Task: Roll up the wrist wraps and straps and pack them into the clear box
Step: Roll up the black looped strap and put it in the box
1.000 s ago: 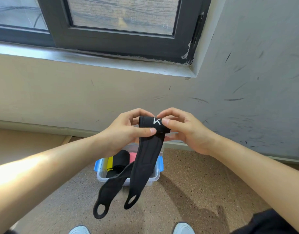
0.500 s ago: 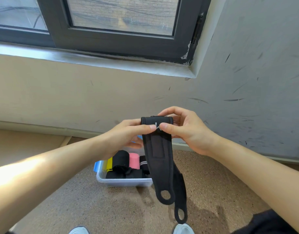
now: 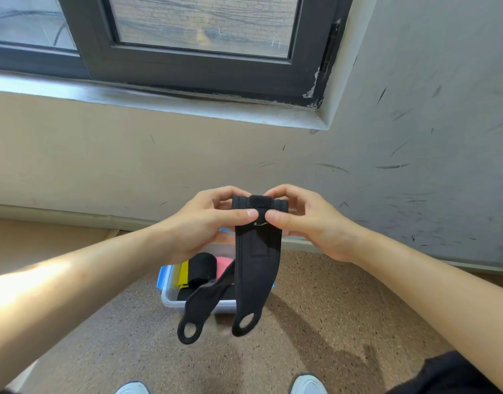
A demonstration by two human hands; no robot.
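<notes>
At frame centre, left hand (image 3: 199,223) and right hand (image 3: 310,220) pinch the black wrist wrap's (image 3: 256,268) rolled top; its tails hang over the clear box (image 3: 170,297).

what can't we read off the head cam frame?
- Clear box: right half and far side hidden behind the hanging black wraps.
- Roll count inside: unclear, same cover.
- Shoes: cut off by bottom edge.
- Logo on wrap: mostly covered by right hand and left hand thumbs.

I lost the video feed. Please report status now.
Left hand and right hand both grip black wrist wrap at top. Rolling barely begun, tails hang. Clear box below, unobstructed.
</notes>
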